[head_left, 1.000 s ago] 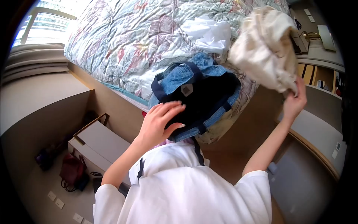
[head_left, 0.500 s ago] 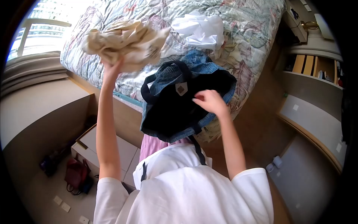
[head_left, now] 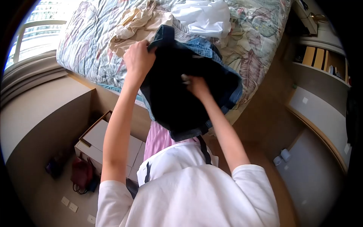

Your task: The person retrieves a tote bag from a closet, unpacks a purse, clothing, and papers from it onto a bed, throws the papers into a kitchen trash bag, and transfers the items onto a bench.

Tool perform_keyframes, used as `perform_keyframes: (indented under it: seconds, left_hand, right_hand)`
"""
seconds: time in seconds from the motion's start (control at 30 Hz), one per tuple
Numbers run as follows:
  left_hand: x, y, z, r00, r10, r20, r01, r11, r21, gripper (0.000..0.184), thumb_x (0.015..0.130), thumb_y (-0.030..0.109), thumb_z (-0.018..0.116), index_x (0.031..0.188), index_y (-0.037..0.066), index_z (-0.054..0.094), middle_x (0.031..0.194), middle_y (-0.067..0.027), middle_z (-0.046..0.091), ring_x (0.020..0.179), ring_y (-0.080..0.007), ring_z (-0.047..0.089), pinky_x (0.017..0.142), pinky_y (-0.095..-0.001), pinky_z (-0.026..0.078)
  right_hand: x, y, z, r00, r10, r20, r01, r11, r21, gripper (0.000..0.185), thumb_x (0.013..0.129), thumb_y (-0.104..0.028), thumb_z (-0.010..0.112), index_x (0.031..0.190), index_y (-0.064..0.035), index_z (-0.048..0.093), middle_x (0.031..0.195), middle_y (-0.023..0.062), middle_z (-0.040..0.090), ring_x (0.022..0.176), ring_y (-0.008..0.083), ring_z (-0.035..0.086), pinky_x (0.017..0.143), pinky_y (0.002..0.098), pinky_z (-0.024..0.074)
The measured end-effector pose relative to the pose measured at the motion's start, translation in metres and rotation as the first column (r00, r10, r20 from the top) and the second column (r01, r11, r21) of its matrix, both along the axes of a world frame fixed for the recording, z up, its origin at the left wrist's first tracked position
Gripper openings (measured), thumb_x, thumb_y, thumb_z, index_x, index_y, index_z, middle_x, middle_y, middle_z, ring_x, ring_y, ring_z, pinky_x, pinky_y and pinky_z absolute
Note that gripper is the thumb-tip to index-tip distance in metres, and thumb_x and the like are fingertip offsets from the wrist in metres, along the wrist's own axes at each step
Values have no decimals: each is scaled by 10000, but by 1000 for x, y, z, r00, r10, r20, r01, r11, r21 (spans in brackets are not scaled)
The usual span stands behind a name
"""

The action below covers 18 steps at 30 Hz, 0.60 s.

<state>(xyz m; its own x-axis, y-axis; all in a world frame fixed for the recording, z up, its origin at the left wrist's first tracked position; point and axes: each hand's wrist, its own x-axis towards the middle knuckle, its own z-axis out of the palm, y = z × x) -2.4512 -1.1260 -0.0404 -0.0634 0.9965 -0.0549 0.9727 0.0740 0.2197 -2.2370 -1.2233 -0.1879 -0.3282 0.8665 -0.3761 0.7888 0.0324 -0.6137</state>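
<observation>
A blue denim-like bag [head_left: 235, 84] with a dark inside lies mouth up at the bed's edge. My left hand [head_left: 139, 56] is closed on its dark rim or strap at the upper left and lifts that side. Inside the opening is my right hand [head_left: 197, 85], its fingers partly lost in the dark, so what they hold, if anything, cannot be seen. Beyond my left hand a crumpled beige cloth [head_left: 132, 28] rests on the bed. To its right lies a crumpled white cloth [head_left: 202, 18].
The bags rests on a bed with a patterned quilt [head_left: 85, 49]. At the lower left are a white cabinet [head_left: 95, 135] and a red bag [head_left: 81, 172]. On the right stands a shelf [head_left: 321, 72] holding several things. A curtain [head_left: 32, 75] hangs beside the window.
The beige cloth passed from my right hand to my left and now lies on the bed, released. My left hand has taken hold of the bag's edge; my right hand has moved deeper inside.
</observation>
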Motion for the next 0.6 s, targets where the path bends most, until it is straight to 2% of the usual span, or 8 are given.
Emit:
perform_keyframes:
  seconds: [0.07,0.13,0.23,0.3,0.33,0.47,0.5,0.6]
  left_hand:
    - [12,5,0,999,37,21,-35,995,-89,258,775,267,674,997,136,682,767,-148,668,721,-329,651,637,-424,501]
    - [21,1,-5,1000,-13,-23,13,1000,10,214,790,262,665,990,187,683,760,-129,667,715,-320,651,626,-416,499]
    - [19,-8,-4,999,-39,37,34,991,131,177,798,219,667,967,168,683,760,-123,665,685,-319,642,612,-403,490]
    - [21,-19,35,970,67,234,-98,988,120,149,798,171,674,941,129,682,747,-114,660,650,-290,635,598,-378,480]
    - [17,-21,49,965,53,258,-80,992,98,141,793,148,682,927,104,684,737,-106,659,627,-250,630,588,-351,472]
    - [7,-11,44,967,-155,204,125,981,149,179,792,156,684,961,97,695,797,-115,678,664,-249,647,606,-336,493]
    - [8,-5,36,963,-181,200,148,975,169,191,792,158,683,972,96,698,820,-121,682,681,-263,652,617,-340,502]
    - [14,-6,32,969,-189,157,161,971,174,193,804,194,673,966,92,697,846,-128,681,727,-296,652,659,-362,514]
  right_hand:
    - [23,16,28,992,-56,117,50,997,53,470,692,-166,705,1137,-69,587,891,185,657,822,347,638,735,433,526]
    - [30,29,32,984,-103,145,80,984,156,411,763,-171,642,1147,-47,564,785,173,665,727,349,650,656,449,535]
    - [35,56,11,986,32,167,-39,998,41,392,785,-140,603,1155,-22,550,915,220,653,856,366,636,739,462,516]
    - [49,81,-21,978,-167,-121,202,894,399,425,886,-253,515,1241,-22,487,1251,230,515,1171,378,483,978,436,399]
    - [49,87,-24,980,-163,-115,195,901,387,425,886,-253,515,1241,-22,487,1251,230,515,1171,378,483,978,436,399]
    - [43,128,-19,902,-284,327,225,952,206,429,929,-309,462,1268,-47,483,1275,188,509,1193,360,472,992,433,393]
    - [40,140,-68,903,-391,176,344,905,250,526,903,-442,496,1281,-77,479,1295,186,498,1205,373,462,987,455,396]
    - [2,133,-36,888,-429,168,415,903,112,559,883,-509,506,1284,-120,492,1294,208,488,1179,375,485,967,481,402]
